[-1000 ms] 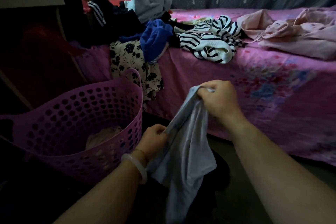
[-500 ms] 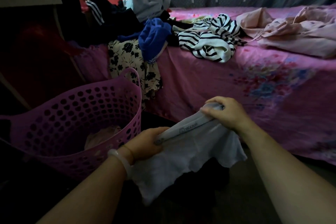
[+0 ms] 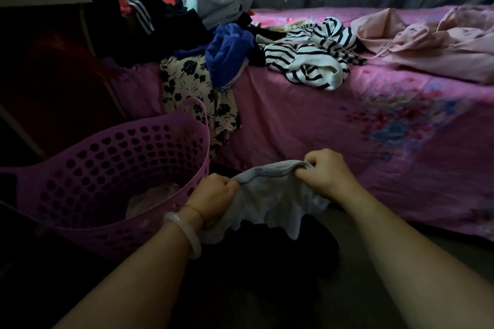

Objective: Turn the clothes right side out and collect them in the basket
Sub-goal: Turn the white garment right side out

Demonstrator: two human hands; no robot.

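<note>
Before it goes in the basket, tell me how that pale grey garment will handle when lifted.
Probably floppy: the pale grey garment sags in folds below the waistband held between the left hand and right hand. Likely light: it hangs from two small grips at its edge.

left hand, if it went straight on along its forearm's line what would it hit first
Beyond the grey garment it grips, the left hand points toward the pink sheet on the bed's side; that is probably first, though depth is unclear.
</note>
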